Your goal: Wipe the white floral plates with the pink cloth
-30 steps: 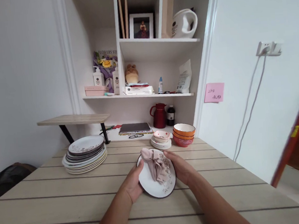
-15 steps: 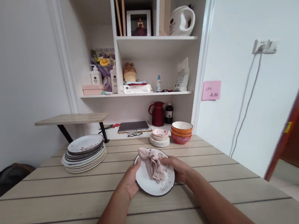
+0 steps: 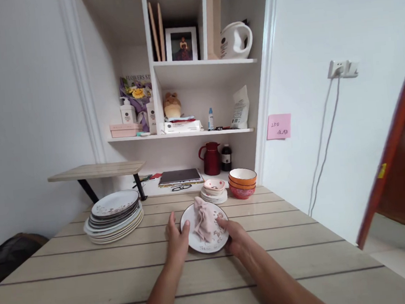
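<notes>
A white plate (image 3: 192,242) with a dark rim and brown flower pattern is low over the wooden table or resting on it; I cannot tell which. On it lies a crumpled pale pink cloth (image 3: 203,223). My right hand (image 3: 236,236) grips the plate's right edge, thumb on top and the other fingers mostly hidden beneath. At the left edge is my left hand (image 3: 177,239), its fingers spread apart and its thumb tip over the rim.
A stack of plates (image 3: 115,204) stands at the left by a small raised shelf (image 3: 98,170). Behind the plate are small dishes (image 3: 215,196) and stacked bowls (image 3: 242,184). Farther back are glasses (image 3: 181,188), a laptop (image 3: 179,175) and a red jug (image 3: 211,158).
My left hand has loosened from the plate and its fingers have spread. Plate and cloth have turned slightly, the cloth now standing more upright in view. The camera view has shifted a little.
</notes>
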Demonstrator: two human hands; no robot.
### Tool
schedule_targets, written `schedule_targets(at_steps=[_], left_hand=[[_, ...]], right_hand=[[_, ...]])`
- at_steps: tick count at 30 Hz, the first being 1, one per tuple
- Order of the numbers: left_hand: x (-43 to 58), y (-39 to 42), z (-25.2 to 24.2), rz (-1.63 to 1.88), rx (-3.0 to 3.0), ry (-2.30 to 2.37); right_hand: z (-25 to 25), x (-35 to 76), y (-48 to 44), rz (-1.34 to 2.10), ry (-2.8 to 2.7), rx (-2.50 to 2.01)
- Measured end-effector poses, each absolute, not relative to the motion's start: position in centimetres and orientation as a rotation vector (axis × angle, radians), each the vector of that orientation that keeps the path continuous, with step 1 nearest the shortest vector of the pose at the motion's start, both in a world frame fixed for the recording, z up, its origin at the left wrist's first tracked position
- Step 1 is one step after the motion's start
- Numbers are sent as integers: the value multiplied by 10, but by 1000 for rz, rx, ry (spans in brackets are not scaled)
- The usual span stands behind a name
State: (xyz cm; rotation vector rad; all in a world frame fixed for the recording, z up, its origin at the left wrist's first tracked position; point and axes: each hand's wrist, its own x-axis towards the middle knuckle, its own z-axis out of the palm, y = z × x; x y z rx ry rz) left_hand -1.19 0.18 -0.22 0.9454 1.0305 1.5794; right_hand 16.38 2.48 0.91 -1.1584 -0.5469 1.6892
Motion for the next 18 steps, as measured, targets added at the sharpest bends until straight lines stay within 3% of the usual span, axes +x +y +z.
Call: schedule_targets(at_steps=[2, 7, 13, 18], left_hand=[[-12, -3, 3, 1863, 1434, 1326], [-10, -20, 17, 1941, 2291, 1523], [5, -22, 8, 1504, 2881, 1417], [9, -13, -7, 1230, 2825, 1358]], right_hand=[[9, 165, 26, 1660, -499, -1141], [14, 163, 21, 1656, -477, -1081], [16, 156, 11, 1680, -630, -961], [17, 153, 9, 1681, -647, -958]])
